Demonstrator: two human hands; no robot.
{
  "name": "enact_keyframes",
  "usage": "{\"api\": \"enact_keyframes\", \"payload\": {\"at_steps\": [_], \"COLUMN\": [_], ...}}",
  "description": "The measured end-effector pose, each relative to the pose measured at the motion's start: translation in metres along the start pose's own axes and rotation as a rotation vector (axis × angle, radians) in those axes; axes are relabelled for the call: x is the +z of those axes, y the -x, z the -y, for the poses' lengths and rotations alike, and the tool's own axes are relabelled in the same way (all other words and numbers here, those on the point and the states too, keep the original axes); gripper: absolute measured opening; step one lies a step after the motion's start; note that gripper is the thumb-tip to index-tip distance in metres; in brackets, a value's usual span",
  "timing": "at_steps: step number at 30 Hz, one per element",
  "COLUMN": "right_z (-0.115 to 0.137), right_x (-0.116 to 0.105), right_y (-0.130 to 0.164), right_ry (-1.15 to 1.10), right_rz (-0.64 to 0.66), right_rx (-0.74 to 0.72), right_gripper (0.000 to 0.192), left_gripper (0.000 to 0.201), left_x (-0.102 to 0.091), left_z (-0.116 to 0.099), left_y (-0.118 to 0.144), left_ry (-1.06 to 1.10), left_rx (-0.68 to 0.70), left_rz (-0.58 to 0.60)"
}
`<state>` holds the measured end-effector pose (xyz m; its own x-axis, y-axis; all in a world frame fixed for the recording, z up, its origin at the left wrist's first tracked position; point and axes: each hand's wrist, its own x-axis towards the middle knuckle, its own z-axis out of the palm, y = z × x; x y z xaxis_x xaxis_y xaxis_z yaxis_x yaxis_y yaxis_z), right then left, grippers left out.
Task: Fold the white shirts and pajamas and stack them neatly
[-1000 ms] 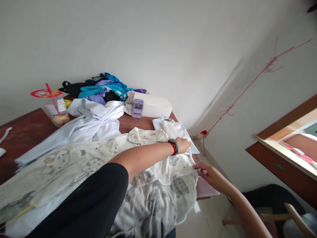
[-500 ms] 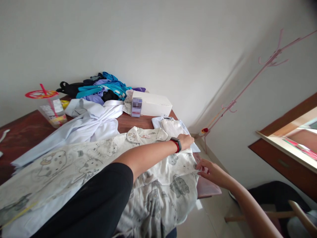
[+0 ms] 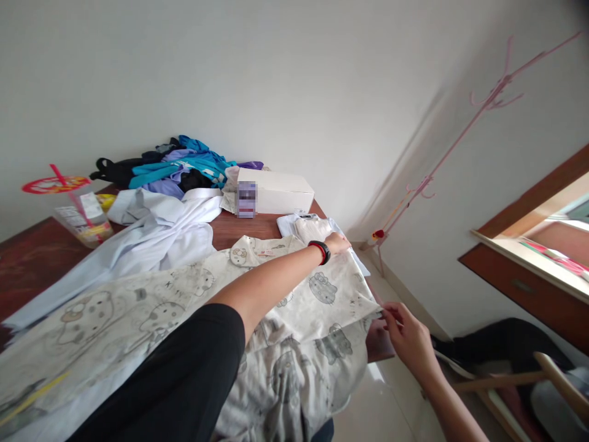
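Note:
A cream pajama shirt (image 3: pixel 322 316) printed with grey cartoon cats is spread over the table, its collar towards the wall and its lower part hanging over the near edge. My left hand (image 3: pixel 339 243), with a red-and-black band at the wrist, is closed on the shirt's upper edge near the right shoulder; its fingertips are partly hidden. My right hand (image 3: pixel 407 334) pinches the sleeve's corner between thumb and fingers, just beyond the table's right edge. Between both hands the sleeve cloth is stretched out fairly flat.
Behind the shirt lie white garments (image 3: pixel 179 218), a heap of blue and black clothes (image 3: pixel 184 166), a white box (image 3: pixel 280 191) and folded clothes (image 3: pixel 313 228). A plastic cup (image 3: pixel 83 215) with a straw stands left. A pink coat rack (image 3: pixel 453 147) and chair (image 3: pixel 501 383) are right.
My right hand has drawn the sleeve's corner outward to the right, and the sleeve is flatter and tauter. My left hand has shifted slightly up and left in view, still at the shirt's upper edge.

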<state>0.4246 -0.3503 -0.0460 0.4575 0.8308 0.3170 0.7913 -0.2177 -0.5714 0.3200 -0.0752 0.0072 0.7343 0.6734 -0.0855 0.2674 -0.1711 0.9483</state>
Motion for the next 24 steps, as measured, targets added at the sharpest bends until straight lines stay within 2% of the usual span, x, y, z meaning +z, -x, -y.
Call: {"api": "enact_keyframes", "payload": {"at_steps": [4,7,11,14,20,24], "right_z": [0.011,0.016,0.01,0.003,0.005,0.002], "right_x": [0.004,0.006,0.007,0.008,0.009,0.008], "right_y": [0.003,0.0,-0.002,-0.001,-0.001,-0.002], "right_ry": [0.026,0.033,0.055,0.05,0.052,0.051], "right_rz": [0.02,0.067,0.036,0.031,0.038,0.04], "right_rx": [0.019,0.022,0.049,0.053,0.046,0.048], "right_gripper": [0.033,0.036,0.031,0.03,0.029,0.029], "left_gripper": [0.033,0.051,0.069,0.068,0.053,0.058], "left_x": [-0.006,-0.016,-0.03,-0.031,-0.023,-0.037], "left_z": [-0.001,-0.001,0.001,0.004,0.011,0.014], "left_y": [0.01,0.021,0.032,0.035,0.038,0.06], "left_ry": [-0.145,-0.19,-0.234,-0.236,-0.269,-0.321], "left_rx": [-0.033,0.007,0.056,0.115,0.205,0.256], "left_rz": [0.035,0.136,0.271,0.321,0.258,0.188]}}
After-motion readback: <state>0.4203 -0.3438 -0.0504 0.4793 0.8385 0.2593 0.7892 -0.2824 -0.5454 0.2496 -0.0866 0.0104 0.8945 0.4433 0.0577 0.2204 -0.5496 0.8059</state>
